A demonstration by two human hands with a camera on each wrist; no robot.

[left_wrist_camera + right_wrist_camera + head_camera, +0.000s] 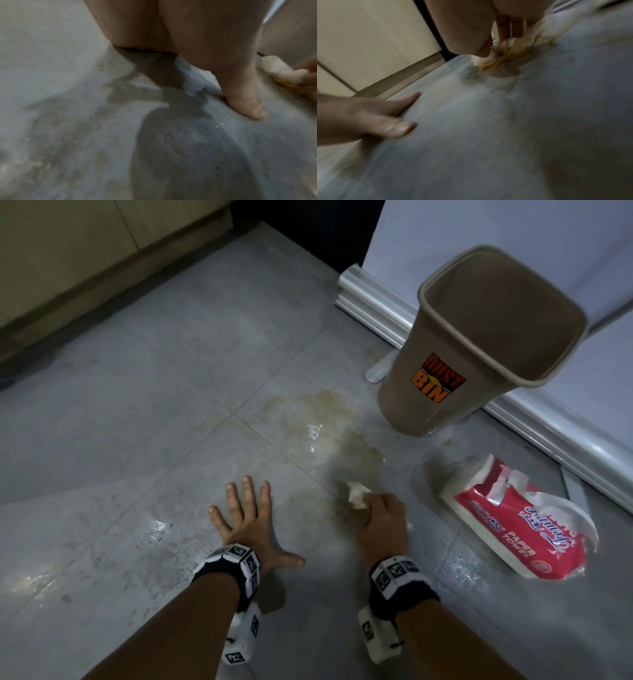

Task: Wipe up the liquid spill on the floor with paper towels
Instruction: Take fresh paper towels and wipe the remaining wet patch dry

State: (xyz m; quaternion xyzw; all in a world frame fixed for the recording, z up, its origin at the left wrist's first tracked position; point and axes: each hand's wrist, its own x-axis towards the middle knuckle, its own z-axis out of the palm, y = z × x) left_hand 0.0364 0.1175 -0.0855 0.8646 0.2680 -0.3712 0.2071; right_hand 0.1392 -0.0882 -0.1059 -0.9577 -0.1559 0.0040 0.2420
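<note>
Towel wad (pixel 358 495) in right hand (pixel 380 520), pointing forward.

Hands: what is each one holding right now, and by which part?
The right hand grips a wadded paper towel, fingers bunched around its near end. The left hand holds nothing, flat on the floor.

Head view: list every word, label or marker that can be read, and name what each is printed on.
"DUST BIN": orange and black label on the tan dustbin.
"PAPER TOWEL": white print on the red paper towel pack, upside down from here.
The script brand name on the pack: too warped to read for certain.
Black and white square markers on both wristbands: patterns, no words.
</note>
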